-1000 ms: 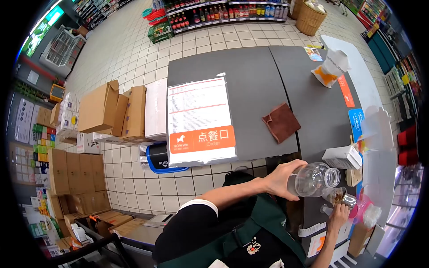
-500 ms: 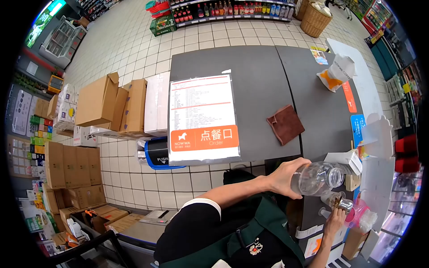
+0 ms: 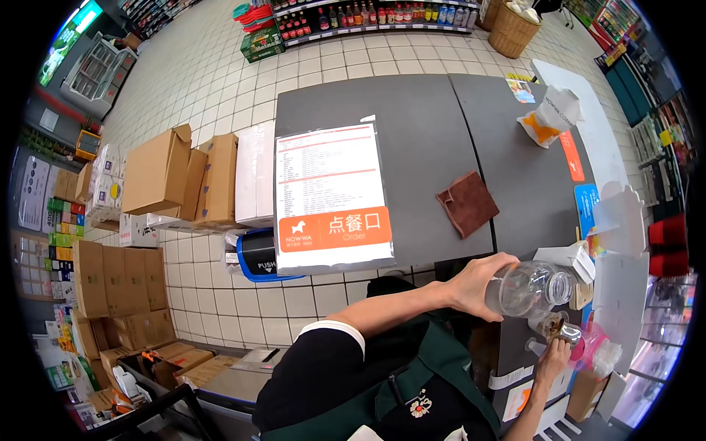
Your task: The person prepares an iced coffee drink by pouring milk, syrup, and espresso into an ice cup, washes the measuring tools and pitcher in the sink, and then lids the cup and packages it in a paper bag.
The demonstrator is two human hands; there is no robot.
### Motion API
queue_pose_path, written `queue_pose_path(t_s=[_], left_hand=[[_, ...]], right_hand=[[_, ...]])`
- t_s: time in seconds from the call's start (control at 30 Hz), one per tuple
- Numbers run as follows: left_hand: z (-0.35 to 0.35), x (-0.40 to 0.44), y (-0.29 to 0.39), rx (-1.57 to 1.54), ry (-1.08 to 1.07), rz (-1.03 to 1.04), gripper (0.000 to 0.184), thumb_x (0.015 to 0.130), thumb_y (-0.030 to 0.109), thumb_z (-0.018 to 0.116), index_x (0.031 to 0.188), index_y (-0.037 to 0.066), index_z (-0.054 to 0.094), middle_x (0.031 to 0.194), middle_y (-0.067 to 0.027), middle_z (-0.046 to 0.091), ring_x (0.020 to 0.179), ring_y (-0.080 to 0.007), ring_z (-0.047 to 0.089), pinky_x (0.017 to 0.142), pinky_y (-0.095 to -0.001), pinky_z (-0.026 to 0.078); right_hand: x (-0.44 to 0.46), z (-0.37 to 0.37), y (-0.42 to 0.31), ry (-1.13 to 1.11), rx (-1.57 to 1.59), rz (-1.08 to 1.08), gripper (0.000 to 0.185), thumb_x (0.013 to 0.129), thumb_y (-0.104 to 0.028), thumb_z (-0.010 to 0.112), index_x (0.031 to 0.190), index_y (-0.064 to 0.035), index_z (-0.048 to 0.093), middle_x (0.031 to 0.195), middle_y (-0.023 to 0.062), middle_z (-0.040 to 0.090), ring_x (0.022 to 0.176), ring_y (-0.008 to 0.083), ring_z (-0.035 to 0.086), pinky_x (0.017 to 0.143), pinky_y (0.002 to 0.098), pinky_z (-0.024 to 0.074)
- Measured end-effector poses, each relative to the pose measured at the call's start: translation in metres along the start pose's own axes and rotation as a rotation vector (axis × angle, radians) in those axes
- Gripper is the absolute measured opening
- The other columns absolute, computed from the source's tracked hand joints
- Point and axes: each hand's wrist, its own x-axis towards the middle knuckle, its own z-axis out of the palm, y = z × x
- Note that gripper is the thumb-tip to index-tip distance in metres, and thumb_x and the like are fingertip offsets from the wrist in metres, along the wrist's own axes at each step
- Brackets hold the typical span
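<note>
My left hand (image 3: 476, 287) is wrapped round the base of a clear bottle (image 3: 526, 289), which is tilted over with its open mouth to the right. Below that mouth lies a small clear container (image 3: 546, 323) with something brown inside. My right hand (image 3: 555, 359) has its fingers closed on a small silvery metal cup (image 3: 569, 333) beside this container. Just right of the cup is a pink-rimmed clear plastic item (image 3: 594, 351). Whether anything flows from the bottle, I cannot make out.
On the dark counter (image 3: 412, 110) are a menu sheet (image 3: 331, 169), a folded brown cloth (image 3: 468, 204) and a white paper bag (image 3: 551, 116). A white box (image 3: 570, 259) stands near the bottle. Cardboard boxes (image 3: 158, 165) and a blue-rimmed bin (image 3: 259, 253) are left.
My left hand and the bottle have shifted slightly to the right and up. My right hand stays at the metal cup, a little higher. The whole view has moved slightly.
</note>
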Motion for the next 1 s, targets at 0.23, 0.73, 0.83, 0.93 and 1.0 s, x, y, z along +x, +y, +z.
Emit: queue_pose_path(t_s=[0.23,0.73,0.83,0.93,1.0], left_hand=[[0.005,0.012,-0.003,0.019,-0.038,-0.016,0.085,0.047,0.021,0.084,0.120,-0.001,0.044,0.109,-0.0142,0.053,0.098,-0.0288,0.057,0.085,-0.0356,0.047],[0.061,0.064,-0.011,0.012,-0.471,-0.068,0.084,0.048,0.024,0.086,0.117,-0.002,0.045,0.107,-0.0134,0.059,0.100,-0.0224,0.059,0.089,-0.0344,0.045],[0.075,0.082,-0.008,0.097,-0.596,0.006,0.084,0.048,0.023,0.086,0.117,-0.002,0.046,0.105,-0.0139,0.060,0.099,-0.0232,0.059,0.089,-0.0342,0.045],[0.086,0.097,-0.008,0.156,-0.743,-0.016,0.083,0.048,0.026,0.083,0.117,-0.003,0.046,0.104,-0.0173,0.060,0.097,-0.0289,0.061,0.087,-0.0360,0.046],[0.091,0.106,-0.009,0.313,-0.867,-0.011,0.083,0.049,0.028,0.082,0.118,-0.003,0.046,0.106,-0.0192,0.059,0.099,-0.0312,0.060,0.087,-0.0369,0.046]], right_hand=[[0.003,-0.005,0.005,0.210,0.144,0.158,0.010,0.084,-0.005,0.057,0.079,-0.0003,0.050,0.075,0.0161,0.049,0.076,0.0365,0.048,0.068,0.0427,0.0388],[-0.034,-0.049,-0.025,0.931,1.460,0.939,0.015,0.092,-0.011,0.053,0.080,-0.0037,0.057,0.071,-0.0019,0.053,0.064,0.0039,0.043,0.060,0.0181,0.0340],[-0.033,-0.045,-0.046,0.938,1.439,0.986,0.017,0.092,-0.011,0.053,0.078,-0.0044,0.057,0.069,-0.0033,0.051,0.063,0.0032,0.042,0.059,0.0178,0.0326],[-0.032,-0.033,-0.061,0.951,1.458,1.045,0.016,0.092,-0.011,0.053,0.077,-0.0042,0.057,0.069,-0.0036,0.050,0.063,0.0033,0.041,0.059,0.0181,0.0326],[-0.031,-0.033,-0.069,0.939,1.404,1.056,0.016,0.092,-0.011,0.053,0.078,-0.0036,0.056,0.069,-0.0034,0.049,0.064,0.0037,0.042,0.060,0.0183,0.0336]])
